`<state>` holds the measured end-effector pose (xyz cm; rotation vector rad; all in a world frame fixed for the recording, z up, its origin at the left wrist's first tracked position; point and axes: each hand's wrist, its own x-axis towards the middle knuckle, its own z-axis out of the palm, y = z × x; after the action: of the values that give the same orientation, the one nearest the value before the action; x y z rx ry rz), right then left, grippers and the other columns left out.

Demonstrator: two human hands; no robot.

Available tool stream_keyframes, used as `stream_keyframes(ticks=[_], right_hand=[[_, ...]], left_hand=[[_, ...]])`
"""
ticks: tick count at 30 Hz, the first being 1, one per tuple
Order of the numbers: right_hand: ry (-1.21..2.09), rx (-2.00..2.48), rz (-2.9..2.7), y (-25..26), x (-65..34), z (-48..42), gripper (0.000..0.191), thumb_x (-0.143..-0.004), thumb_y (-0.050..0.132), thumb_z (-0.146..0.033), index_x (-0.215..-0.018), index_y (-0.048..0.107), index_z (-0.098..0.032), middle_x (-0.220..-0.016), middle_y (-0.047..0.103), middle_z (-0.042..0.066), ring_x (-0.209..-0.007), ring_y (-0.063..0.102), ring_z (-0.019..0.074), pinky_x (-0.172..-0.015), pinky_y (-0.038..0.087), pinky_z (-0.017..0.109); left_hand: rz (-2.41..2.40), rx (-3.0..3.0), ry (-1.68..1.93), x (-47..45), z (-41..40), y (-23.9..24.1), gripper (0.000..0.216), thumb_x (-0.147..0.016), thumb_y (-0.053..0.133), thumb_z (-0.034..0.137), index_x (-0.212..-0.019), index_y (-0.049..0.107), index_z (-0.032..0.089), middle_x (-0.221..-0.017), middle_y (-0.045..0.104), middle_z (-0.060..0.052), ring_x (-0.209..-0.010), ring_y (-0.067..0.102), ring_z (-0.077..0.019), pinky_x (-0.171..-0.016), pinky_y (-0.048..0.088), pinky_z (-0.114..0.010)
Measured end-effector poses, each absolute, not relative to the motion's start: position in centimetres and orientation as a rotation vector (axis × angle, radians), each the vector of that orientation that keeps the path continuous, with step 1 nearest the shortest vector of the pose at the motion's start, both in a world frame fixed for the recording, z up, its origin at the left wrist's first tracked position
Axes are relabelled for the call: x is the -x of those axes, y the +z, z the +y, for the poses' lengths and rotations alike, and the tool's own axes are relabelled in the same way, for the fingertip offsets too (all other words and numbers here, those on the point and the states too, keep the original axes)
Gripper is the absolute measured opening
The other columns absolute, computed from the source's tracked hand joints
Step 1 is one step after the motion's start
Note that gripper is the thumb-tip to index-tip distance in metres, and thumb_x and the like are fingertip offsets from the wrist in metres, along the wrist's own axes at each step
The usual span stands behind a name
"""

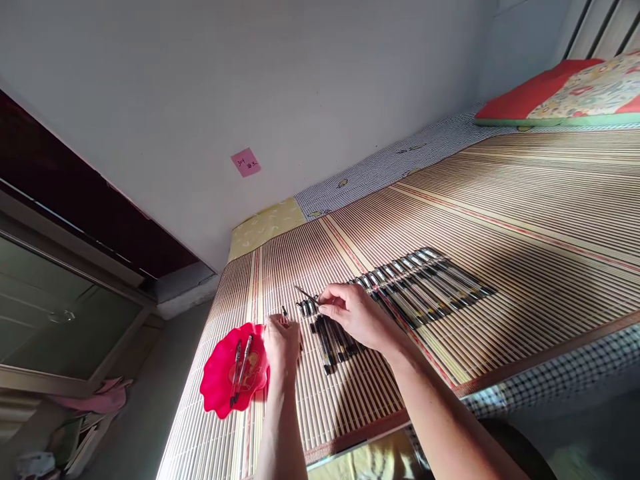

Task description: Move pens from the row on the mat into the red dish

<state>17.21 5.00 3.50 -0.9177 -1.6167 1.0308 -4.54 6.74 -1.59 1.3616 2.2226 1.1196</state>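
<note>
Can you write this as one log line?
left hand: pen, mostly hidden | right hand: thin dark stick | red plate: two pens | mat: row of pens

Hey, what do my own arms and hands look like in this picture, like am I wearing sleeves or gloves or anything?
Your left hand and right hand are ungloved. Both forearms are bare as far as the picture shows, with no sleeve, watch or bracelet visible. Any ring would be too small to tell.
</note>
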Motion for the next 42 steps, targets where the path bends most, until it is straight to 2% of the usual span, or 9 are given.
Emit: stream_keyframes(ticks=[3,5,8,13,20,30,35,42], right_hand=[[1.059,0.869,-1.537,3.3,-17.0,5.4,0.009,-0.092,0.067,-0.019,-0.083,0.068,-0.017,-0.078,0.072,0.002,-0.073,0.066,0.015,-0.069,0.049,0.026],[1.056,0.835,-1.471,3.4,-16.8,5.4,0.01,-0.091,0.067,-0.023,-0.083,0.067,-0.018,-0.079,0.072,0.002,-0.075,0.066,0.0151,-0.071,0.051,0.026],[1.062,0.763,-1.362,4.1,-16.3,4.8,0.015,-0.091,0.07,-0.033,-0.085,0.067,-0.019,-0.082,0.073,0.004,-0.078,0.069,0.0161,-0.075,0.055,0.028],[1.001,0.723,-1.285,5.5,-15.3,3.3,0.021,-0.095,0.067,-0.04,-0.091,0.068,-0.02,-0.092,0.076,0.007,-0.083,0.072,0.0171,-0.082,0.059,0.032],[0.986,0.753,-1.338,5.2,-14.2,2.8,0.019,-0.096,0.068,-0.038,-0.094,0.072,-0.02,-0.093,0.078,0.007,-0.084,0.073,0.0175,-0.081,0.06,0.031],[1.019,0.741,-1.374,5.3,-13.8,2.6,0.021,-0.096,0.068,-0.04,-0.093,0.072,-0.019,-0.093,0.078,0.007,-0.084,0.073,0.017,-0.082,0.06,0.031],[0.995,0.737,-1.361,5.5,-13.7,2.4,0.021,-0.097,0.068,-0.041,-0.094,0.072,-0.02,-0.095,0.077,0.007,-0.086,0.072,0.0169,-0.083,0.06,0.031],[0.967,0.729,-1.398,5.6,-13.6,2.0,0.018,-0.098,0.067,-0.037,-0.095,0.071,-0.019,-0.092,0.077,0.006,-0.085,0.073,0.0167,-0.082,0.059,0.031]], left_hand=[[2.023,-1.413,1.188,5.0,4.5,-0.5,0.018,-0.077,0.067,0.033,-0.091,0.066,0.021,-0.081,0.07,-0.007,-0.08,0.066,-0.0274,-0.075,0.047,-0.038],[1.798,-1.365,1.265,5.1,2.7,-0.3,0.029,-0.082,0.067,0.045,-0.098,0.068,0.021,-0.088,0.072,-0.006,-0.08,0.067,-0.0241,-0.075,0.05,-0.035],[1.352,-1.167,1.334,4.6,0.1,-0.5,0.041,-0.081,0.078,0.054,-0.104,0.07,0.021,-0.079,0.067,-0.002,-0.069,0.061,-0.0175,-0.069,0.048,-0.03],[1.168,-1.095,1.368,3.4,-2.0,-1.5,0.04,-0.083,0.082,0.055,-0.101,0.077,0.02,-0.067,0.055,0.001,-0.064,0.046,-0.0128,-0.063,0.039,-0.026],[1.093,-1.039,1.394,3.4,-2.2,-2.1,0.035,-0.086,0.082,0.052,-0.104,0.079,0.022,-0.074,0.057,0.0,-0.069,0.046,-0.0143,-0.068,0.04,-0.027],[1.086,-1.105,1.377,3.8,-2.5,-2.3,0.03,-0.09,0.078,0.047,-0.107,0.08,0.023,-0.073,0.057,0.0,-0.072,0.049,-0.0164,-0.073,0.04,-0.029],[1.024,-0.99,1.413,3.8,-2.6,-2.2,0.028,-0.085,0.084,0.044,-0.105,0.082,0.024,-0.079,0.059,0.0,-0.072,0.047,-0.0146,-0.072,0.039,-0.027],[0.986,-0.944,1.451,3.7,-2.5,-2.4,0.03,-0.083,0.086,0.043,-0.106,0.082,0.023,-0.078,0.06,0.0,-0.072,0.049,-0.0135,-0.071,0.04,-0.026]])
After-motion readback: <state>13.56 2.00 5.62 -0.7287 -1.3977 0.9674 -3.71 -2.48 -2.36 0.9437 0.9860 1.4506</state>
